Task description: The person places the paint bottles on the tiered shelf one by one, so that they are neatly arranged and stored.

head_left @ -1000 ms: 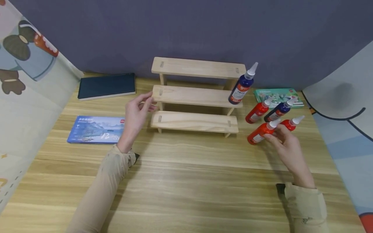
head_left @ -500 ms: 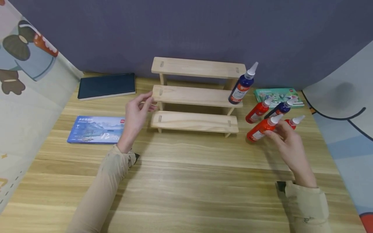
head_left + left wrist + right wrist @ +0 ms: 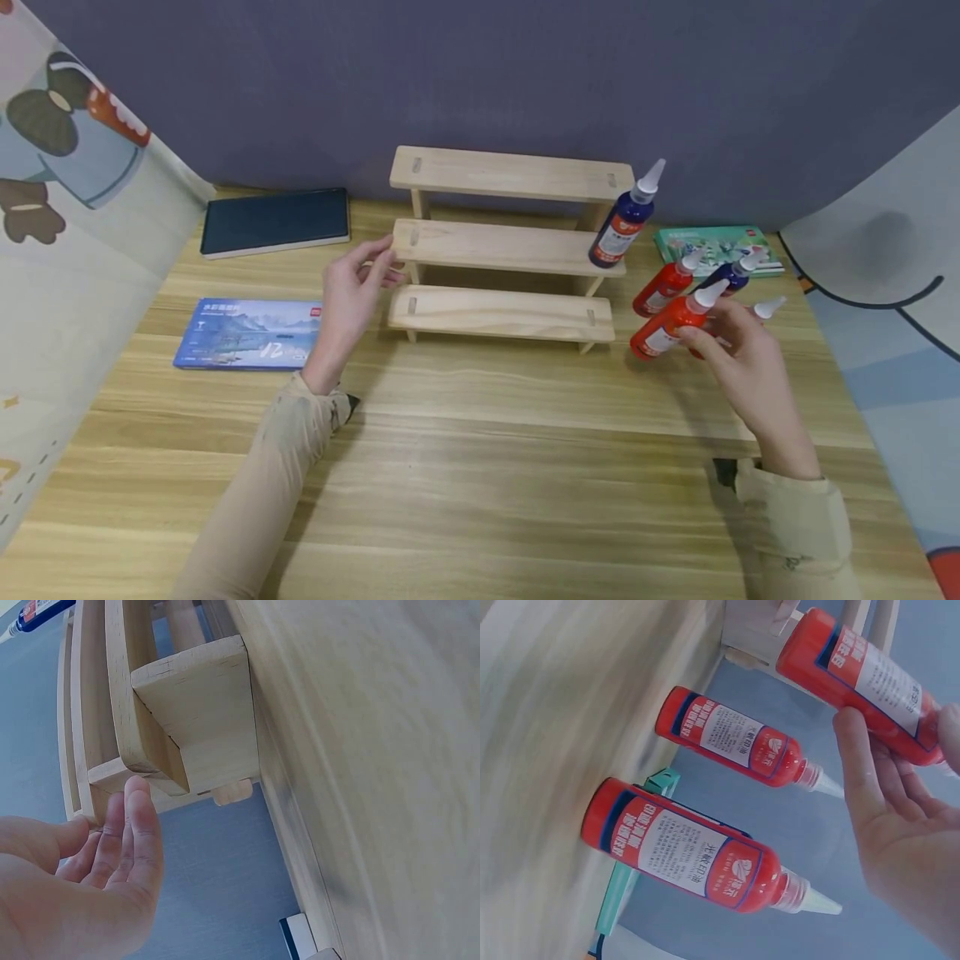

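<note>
A three-tier wooden shelf point(image 3: 502, 312) stands at the middle back. My left hand point(image 3: 348, 300) is at its left end; in the left wrist view the thumb and fingers point(image 3: 139, 817) grip the end of the middle step. My right hand point(image 3: 746, 367) holds a red bottle point(image 3: 663, 332) with a white nozzle, tilted and raised off the table, right of the bottom step. In the right wrist view that bottle point(image 3: 862, 682) is between my thumb and fingers. A dark blue bottle point(image 3: 621, 232) stands on the right end of the middle step.
Behind and beside my right hand stand a red bottle point(image 3: 660, 292), a blue bottle point(image 3: 729, 277) and another red bottle point(image 3: 682, 851), partly hidden in the head view. A green box point(image 3: 678, 242) lies behind them. At left lie a dark book point(image 3: 275, 222) and a blue box point(image 3: 247, 333).
My right hand has lifted the red bottle and carried it slightly left and back, and now covers more of the red bottle behind it. My left hand has stayed at the shelf.
</note>
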`<state>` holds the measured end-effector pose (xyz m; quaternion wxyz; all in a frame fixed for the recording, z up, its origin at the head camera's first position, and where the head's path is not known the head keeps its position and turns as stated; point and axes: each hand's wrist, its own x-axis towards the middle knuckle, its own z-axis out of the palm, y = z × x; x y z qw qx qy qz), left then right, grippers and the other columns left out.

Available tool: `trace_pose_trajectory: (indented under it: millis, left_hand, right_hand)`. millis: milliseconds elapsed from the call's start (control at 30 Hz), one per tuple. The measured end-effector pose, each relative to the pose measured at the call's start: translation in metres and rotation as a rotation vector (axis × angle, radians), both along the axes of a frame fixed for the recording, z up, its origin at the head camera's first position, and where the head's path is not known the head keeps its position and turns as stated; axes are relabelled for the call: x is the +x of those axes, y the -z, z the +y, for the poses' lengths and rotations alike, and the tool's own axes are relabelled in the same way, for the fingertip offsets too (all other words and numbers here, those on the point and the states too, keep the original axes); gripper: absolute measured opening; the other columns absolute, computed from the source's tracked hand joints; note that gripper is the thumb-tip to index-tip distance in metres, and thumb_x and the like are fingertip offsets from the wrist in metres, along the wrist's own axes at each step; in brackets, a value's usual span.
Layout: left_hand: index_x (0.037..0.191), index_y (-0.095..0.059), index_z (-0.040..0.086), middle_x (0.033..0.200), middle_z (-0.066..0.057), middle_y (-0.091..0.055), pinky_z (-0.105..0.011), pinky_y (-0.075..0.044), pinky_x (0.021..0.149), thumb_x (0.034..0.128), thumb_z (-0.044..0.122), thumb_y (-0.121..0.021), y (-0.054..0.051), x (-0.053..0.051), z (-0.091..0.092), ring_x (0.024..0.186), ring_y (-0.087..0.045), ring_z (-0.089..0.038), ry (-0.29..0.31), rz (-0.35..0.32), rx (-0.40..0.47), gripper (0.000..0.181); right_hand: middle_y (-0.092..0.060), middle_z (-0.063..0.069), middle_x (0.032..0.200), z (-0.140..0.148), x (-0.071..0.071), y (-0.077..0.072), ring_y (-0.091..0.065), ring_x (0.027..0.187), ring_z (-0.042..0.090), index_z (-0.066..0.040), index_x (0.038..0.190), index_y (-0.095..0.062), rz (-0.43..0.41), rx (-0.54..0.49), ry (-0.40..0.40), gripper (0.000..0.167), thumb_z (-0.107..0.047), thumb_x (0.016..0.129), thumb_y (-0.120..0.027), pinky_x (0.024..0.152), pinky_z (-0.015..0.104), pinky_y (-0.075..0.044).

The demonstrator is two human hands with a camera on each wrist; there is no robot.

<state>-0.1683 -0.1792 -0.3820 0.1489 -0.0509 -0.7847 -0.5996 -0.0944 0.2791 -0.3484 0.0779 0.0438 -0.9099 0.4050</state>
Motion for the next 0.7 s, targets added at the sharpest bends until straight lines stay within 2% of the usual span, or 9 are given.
trace_pose_trajectory:
  millis: [133, 233, 367, 433, 567, 633, 700]
  left_hand:
    - [0.136, -0.067, -0.009, 0.107, -0.033, -0.072, -0.023, -0.067, 0.075, 0.1104, 0.002, -0.059, 0.000, 0.000, 0.000, 0.081, -0.074, -0.031, -0.003, 0.001, -0.005, 0.029]
    - [0.136, -0.067, -0.009, 0.107, -0.033, -0.072, -0.023, -0.067, 0.075, 0.1106, 0.003, -0.059, 0.000, 0.000, 0.000, 0.080, -0.074, -0.028, -0.004, -0.003, -0.003, 0.029]
    - [0.136, -0.067, -0.009, 0.107, -0.033, -0.072, -0.023, -0.067, 0.075, 0.1106, 0.003, -0.059, 0.000, 0.000, 0.000, 0.080, -0.074, -0.026, -0.005, -0.007, 0.000, 0.029]
    - [0.136, -0.067, -0.009, 0.107, -0.032, -0.073, -0.023, -0.067, 0.075, 0.1107, 0.004, -0.059, 0.001, 0.000, 0.000, 0.080, -0.074, -0.025, -0.005, -0.007, -0.002, 0.029]
    - [0.136, -0.067, -0.009, 0.107, -0.031, -0.073, -0.023, -0.067, 0.074, 0.1106, 0.004, -0.059, 0.001, 0.000, -0.001, 0.082, -0.074, -0.030, -0.002, 0.001, -0.002, 0.029]
    - [0.136, -0.067, -0.009, 0.106, -0.031, -0.073, -0.023, -0.067, 0.074, 0.1105, 0.003, -0.059, 0.001, 0.000, 0.000, 0.083, -0.074, -0.035, 0.002, 0.007, -0.002, 0.029]
    - [0.136, -0.067, -0.009, 0.107, -0.031, -0.073, -0.023, -0.067, 0.075, 0.1104, 0.003, -0.059, 0.001, 0.000, 0.000, 0.084, -0.074, -0.038, 0.008, 0.009, -0.004, 0.030]
  right_hand:
    - [-0.061, -0.006, 0.120, -0.002, 0.001, -0.003, -0.059, 0.098, 0.000, 0.005, 0.140, -0.059, 0.039, -0.019, -0.014, 0.039, -0.009, 0.105, -0.071, 0.076, 0.003, -0.055]
    - [-0.061, -0.012, 0.118, -0.004, 0.001, -0.004, -0.060, 0.098, 0.001, 0.004, 0.140, -0.059, 0.056, -0.031, -0.026, 0.039, -0.007, 0.105, -0.071, 0.076, 0.005, -0.056]
    - [-0.061, -0.007, 0.122, -0.008, 0.001, -0.007, -0.060, 0.100, 0.003, 0.003, 0.141, -0.060, 0.054, -0.032, -0.031, 0.039, -0.006, 0.104, -0.072, 0.076, 0.005, -0.056]
    - [-0.062, 0.000, 0.126, -0.011, 0.001, -0.010, -0.060, 0.101, 0.003, 0.003, 0.141, -0.060, 0.051, -0.025, -0.031, 0.040, -0.005, 0.104, -0.072, 0.076, 0.004, -0.055]
    - [-0.064, 0.012, 0.130, -0.016, 0.001, -0.014, -0.058, 0.102, 0.003, 0.002, 0.141, -0.060, 0.052, -0.001, -0.032, 0.040, -0.007, 0.104, -0.072, 0.075, 0.003, -0.053]
    - [-0.065, 0.012, 0.127, -0.018, 0.001, -0.016, -0.058, 0.102, 0.002, 0.002, 0.139, -0.061, 0.061, 0.002, -0.036, 0.039, -0.007, 0.104, -0.073, 0.075, 0.003, -0.052]
    - [-0.066, 0.006, 0.124, -0.020, 0.000, -0.017, -0.059, 0.102, 0.001, 0.002, 0.137, -0.062, 0.076, -0.001, -0.046, 0.037, -0.004, 0.102, -0.074, 0.073, 0.004, -0.051]
